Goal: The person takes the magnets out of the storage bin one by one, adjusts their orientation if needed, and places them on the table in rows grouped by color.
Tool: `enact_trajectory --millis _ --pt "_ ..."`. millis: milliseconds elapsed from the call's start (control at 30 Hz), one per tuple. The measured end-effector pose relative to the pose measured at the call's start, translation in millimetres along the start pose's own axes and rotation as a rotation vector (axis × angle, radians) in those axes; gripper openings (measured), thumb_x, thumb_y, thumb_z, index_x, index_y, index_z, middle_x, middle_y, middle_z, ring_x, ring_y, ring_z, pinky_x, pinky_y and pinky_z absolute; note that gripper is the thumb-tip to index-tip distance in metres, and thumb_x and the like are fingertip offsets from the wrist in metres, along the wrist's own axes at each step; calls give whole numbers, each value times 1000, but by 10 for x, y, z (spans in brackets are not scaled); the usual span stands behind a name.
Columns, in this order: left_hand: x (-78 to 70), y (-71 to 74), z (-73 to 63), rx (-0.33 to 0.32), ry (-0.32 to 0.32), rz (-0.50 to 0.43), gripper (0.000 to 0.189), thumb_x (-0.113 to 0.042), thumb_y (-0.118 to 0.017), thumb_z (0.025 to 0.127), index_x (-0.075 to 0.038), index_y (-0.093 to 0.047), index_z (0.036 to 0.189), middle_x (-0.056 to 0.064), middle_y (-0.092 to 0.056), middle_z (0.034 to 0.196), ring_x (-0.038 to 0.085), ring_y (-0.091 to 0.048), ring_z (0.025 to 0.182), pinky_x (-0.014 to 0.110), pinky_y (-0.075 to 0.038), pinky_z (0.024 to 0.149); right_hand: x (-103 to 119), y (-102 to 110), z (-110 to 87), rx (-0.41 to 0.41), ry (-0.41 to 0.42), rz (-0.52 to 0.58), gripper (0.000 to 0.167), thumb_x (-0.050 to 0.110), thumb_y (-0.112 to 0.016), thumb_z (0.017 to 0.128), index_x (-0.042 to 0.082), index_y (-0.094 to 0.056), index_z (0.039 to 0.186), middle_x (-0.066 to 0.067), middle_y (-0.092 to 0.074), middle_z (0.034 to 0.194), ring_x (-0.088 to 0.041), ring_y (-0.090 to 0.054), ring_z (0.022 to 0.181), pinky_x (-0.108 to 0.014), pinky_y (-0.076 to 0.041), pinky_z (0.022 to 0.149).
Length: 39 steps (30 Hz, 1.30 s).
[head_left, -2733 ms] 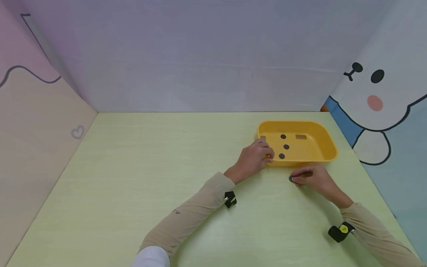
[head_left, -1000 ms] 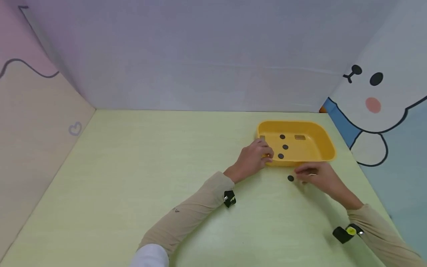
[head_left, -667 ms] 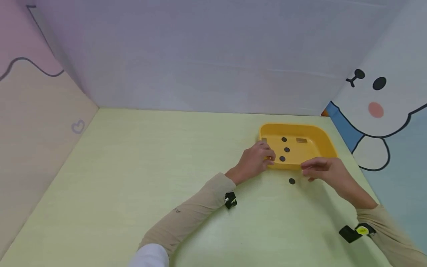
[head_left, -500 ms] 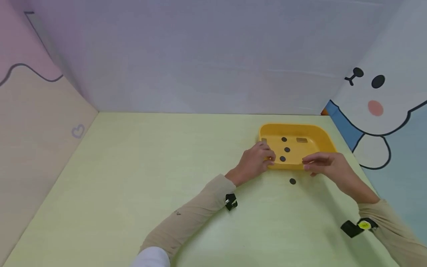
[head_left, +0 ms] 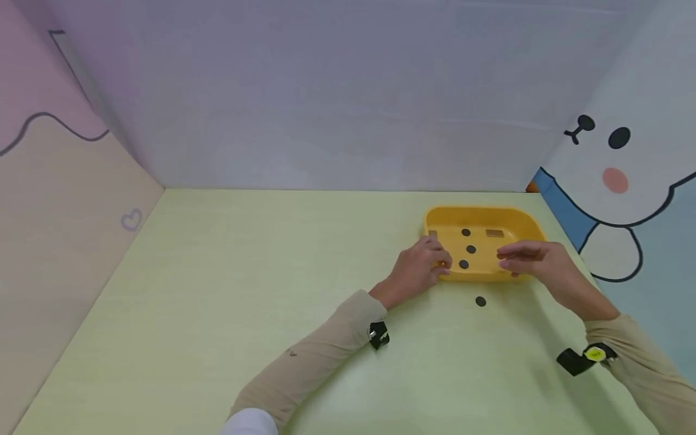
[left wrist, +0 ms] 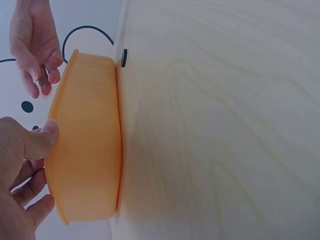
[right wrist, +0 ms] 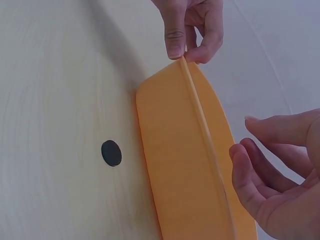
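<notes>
My left hand (head_left: 418, 266) pinches the near-left rim of a yellow plastic tray (head_left: 478, 277) between thumb and fingers. In the right wrist view that thumb lies outside the tray wall (right wrist: 175, 140). My right hand (head_left: 544, 269) hovers over the tray's front right part, fingers gently bent; a gap shows between thumb and fingers with nothing in it (right wrist: 280, 175). On the table in front of the tray lies a small flat black disc (head_left: 481, 301), also seen as a dark oval disc (right wrist: 111, 153) from the right wrist.
Inside the tray are three black discs, such as the middle disc (head_left: 470, 249), and a brownish rectangle (head_left: 495, 233) at its back. The pale wood-grain table (head_left: 272, 272) ends at a plain back wall (head_left: 326, 109) and a cartoon-printed right wall (head_left: 663, 254).
My right hand has let go of the black disc on the table in front of the tray, then risen and moved forward over the tray's edge. The left hand keeps its hold.
</notes>
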<state>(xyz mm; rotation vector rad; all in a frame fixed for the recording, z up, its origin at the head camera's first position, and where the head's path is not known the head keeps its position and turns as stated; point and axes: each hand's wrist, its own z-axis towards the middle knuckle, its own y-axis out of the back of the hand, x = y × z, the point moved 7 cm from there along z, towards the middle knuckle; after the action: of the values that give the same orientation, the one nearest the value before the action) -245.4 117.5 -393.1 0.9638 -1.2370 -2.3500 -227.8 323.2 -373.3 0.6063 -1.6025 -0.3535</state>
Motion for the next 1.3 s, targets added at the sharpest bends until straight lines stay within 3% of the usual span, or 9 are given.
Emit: enact_trajectory --millis 333,633,800,967,1200,1300 --pt "-20 -6 -5 -27 -40 16 7 -24 -73 84 -19 -72 89 -10 -61 92 7 -49 91 9 -41 66 -10 -28 110 21 23 -14 43 26 -65 90 -6 -59 118 -6 -65 108 -19 -65 85 -26 -53 72" --pt "-89 3 -25 -11 -54 21 9 -26 -72 85 -20 -72 91 -10 -62 94 6 -49 94 9 -41 72 -73 -82 188 69 -8 18 44 24 -64 92 -8 -56 122 -1 -63 112 -23 -65 92 -28 -53 75" --pt "-99 9 -23 -5 -44 29 11 -28 -72 85 -20 -73 93 -11 -61 95 5 -48 95 11 -43 73 -75 -122 259 103 -40 5 50 28 -65 90 -6 -55 124 -19 -52 129 -27 -64 94 -28 -53 76" --pt "-113 28 -21 3 -51 19 11 -27 -71 85 -19 -73 93 -10 -62 95 6 -49 94 11 -43 73 -82 -165 308 153 -65 2 48 27 -65 90 -5 -55 125 -24 -32 146 -16 -63 96 -31 -52 79" --pt "-124 61 -10 -19 -67 11 11 -26 -72 85 -18 -73 92 -8 -63 95 8 -51 93 11 -43 74 -100 -228 410 211 -74 36 40 23 -63 92 -4 -59 121 -22 -55 126 -31 -63 97 -32 -52 80" --pt "-95 39 -25 -28 -69 2 11 -26 -72 84 -18 -73 92 -9 -62 93 7 -50 93 11 -43 74 -105 -276 454 237 -61 36 37 19 -61 93 -7 -59 120 -23 -55 122 -32 -63 97 -33 -52 80"
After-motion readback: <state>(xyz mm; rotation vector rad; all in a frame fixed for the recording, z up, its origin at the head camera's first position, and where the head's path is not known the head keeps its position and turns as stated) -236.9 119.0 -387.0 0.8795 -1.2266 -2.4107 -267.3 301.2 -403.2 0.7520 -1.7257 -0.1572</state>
